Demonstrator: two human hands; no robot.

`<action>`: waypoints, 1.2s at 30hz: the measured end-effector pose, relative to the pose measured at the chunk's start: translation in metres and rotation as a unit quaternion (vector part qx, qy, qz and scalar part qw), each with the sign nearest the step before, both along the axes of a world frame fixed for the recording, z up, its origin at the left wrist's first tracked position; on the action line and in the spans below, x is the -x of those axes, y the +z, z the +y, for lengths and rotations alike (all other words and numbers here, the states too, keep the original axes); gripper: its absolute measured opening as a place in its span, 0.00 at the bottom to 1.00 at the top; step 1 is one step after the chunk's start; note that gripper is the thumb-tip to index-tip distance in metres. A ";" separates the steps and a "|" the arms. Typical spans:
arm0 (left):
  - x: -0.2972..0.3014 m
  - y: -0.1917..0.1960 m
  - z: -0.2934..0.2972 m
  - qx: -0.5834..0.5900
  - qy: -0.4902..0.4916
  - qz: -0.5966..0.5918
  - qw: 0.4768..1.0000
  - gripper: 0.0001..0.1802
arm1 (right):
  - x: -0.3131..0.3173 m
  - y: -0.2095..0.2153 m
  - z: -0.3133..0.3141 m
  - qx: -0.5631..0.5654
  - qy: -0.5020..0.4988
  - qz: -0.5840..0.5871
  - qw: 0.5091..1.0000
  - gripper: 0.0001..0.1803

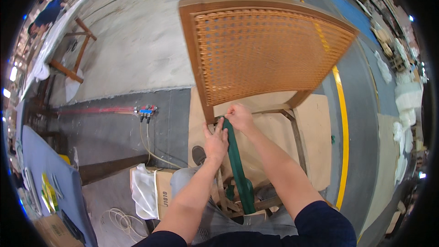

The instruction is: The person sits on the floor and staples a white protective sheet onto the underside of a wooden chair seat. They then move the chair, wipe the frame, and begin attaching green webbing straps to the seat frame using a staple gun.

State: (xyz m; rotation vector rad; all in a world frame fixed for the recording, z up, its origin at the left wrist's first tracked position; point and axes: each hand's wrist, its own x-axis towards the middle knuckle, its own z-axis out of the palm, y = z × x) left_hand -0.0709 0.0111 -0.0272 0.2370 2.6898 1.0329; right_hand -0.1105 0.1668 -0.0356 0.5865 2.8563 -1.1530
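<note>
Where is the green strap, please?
In the head view, lower centre, the green strap runs from the right hand, beside the left hand, toward the lap.

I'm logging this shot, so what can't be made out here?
In the head view:
Upper end of the green strap: mostly covered by left hand and right hand.
Part of the cardboard box: behind white plastic.
Hands of the far-left person: too small, blurred.

Yellow line (345, 142) ran along the floor (363, 128) at right. Cardboard box (163, 185) sat lower left, white plastic (145, 194) draped on it, coiled hose (121, 220) near. Red hoses (103, 110) met a blue connector (147, 111).
</note>
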 end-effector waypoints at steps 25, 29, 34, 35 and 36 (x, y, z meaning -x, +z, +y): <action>-0.009 -0.007 0.006 0.121 -0.040 0.091 0.988 0.26 | -0.699 0.074 0.125 -0.048 -0.690 -0.319 0.648 0.32; -0.001 -0.009 0.006 0.118 0.000 0.120 0.986 0.28 | -0.716 0.070 0.117 -0.118 -0.652 -0.201 0.721 0.32; -0.014 -0.009 0.010 0.068 0.017 0.052 0.996 0.27 | -0.680 0.099 0.111 -0.191 -0.606 -0.015 0.772 0.31; -0.013 -0.012 0.002 0.067 0.015 0.101 0.993 0.27 | -0.660 0.109 0.110 -0.169 -0.584 0.044 0.793 0.30; -0.013 -0.017 -0.004 0.063 0.011 0.146 0.987 0.27 | -0.637 0.123 0.114 -0.115 -0.565 0.095 0.811 0.27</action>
